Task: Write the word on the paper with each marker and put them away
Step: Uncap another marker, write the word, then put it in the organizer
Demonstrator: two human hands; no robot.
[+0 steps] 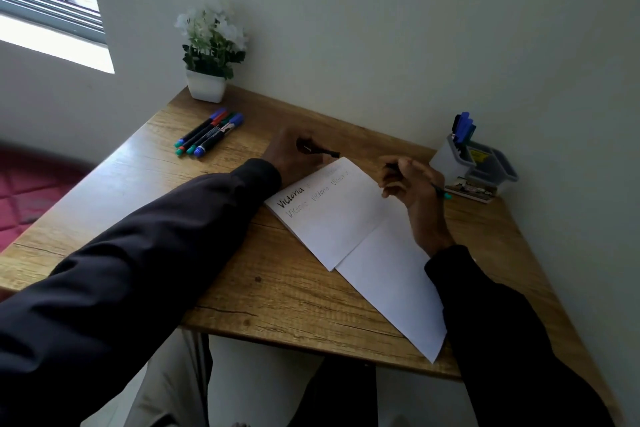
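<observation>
**Marker in hand, holder off to the right**

Nearest us, the paper (363, 236) lies askew on the wooden table (138, 218), one corner hanging over the near edge. Its far half carries the word (291, 201) several times, once in bold black and then in fainter strokes.

At the paper's right side the right hand (412, 187) curls round a thin marker (445, 193). The marker's long axis slants across the fingers, and its teal end points out to the right, away from the sheet. The left hand (291, 156) rests at the paper's far left corner with its fingers closed on a short dark piece (325, 151). We take that for a cap, though we cannot be sure.

Farther back, four loose markers (207, 135) lie side by side toward the far left corner, slanting toward the wall. The left hand is nearer to them. The grey holder (474, 163) stands at the far right against the wall, with blue-capped markers (464, 128) upright in it. It is just beyond the right hand, so we judge that hand better placed for the put-away. A potted plant (211, 52) sits in the far left corner.
</observation>
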